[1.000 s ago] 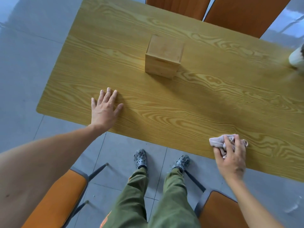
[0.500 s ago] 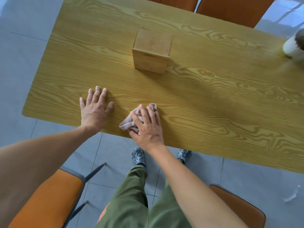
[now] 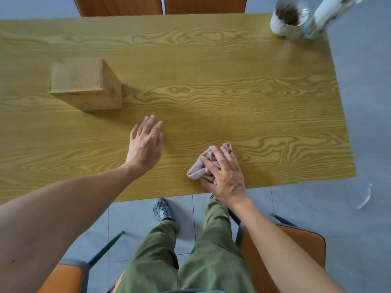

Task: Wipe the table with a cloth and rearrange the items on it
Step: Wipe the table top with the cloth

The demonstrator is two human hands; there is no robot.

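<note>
Since half a second ago the right hand (image 3: 225, 176) has swept the cloth (image 3: 203, 168) rightward along the near edge, away from the left hand (image 3: 146, 144), which has lifted off the wood and now hangs over it instead of lying flat.

Largest first: the table (image 3: 211, 70), a wood-grain top, spreads out ahead of both hands. Well ahead and to the left of the left hand stands a wooden box (image 3: 84, 83). Far ahead and to the right of the right hand, at the far corner, stand a white cup (image 3: 285, 20) with something dark inside and a blurred bottle (image 3: 330, 13) just beside it. The bunched pinkish cloth lies under the right hand, near the table's front edge.

That right hand presses down on the cloth with its fingers curled round the wad, gripping it. The left hand has its fingers straight and close together and holds nothing; whether it touches the top I cannot tell.

Wiping looks to be the step in hand, along the near strip. Next, I judge, the cloth needs to travel farther from the body, and the box, cup and bottle will want lifting or shifting so the wood beneath them can be reached.
</note>
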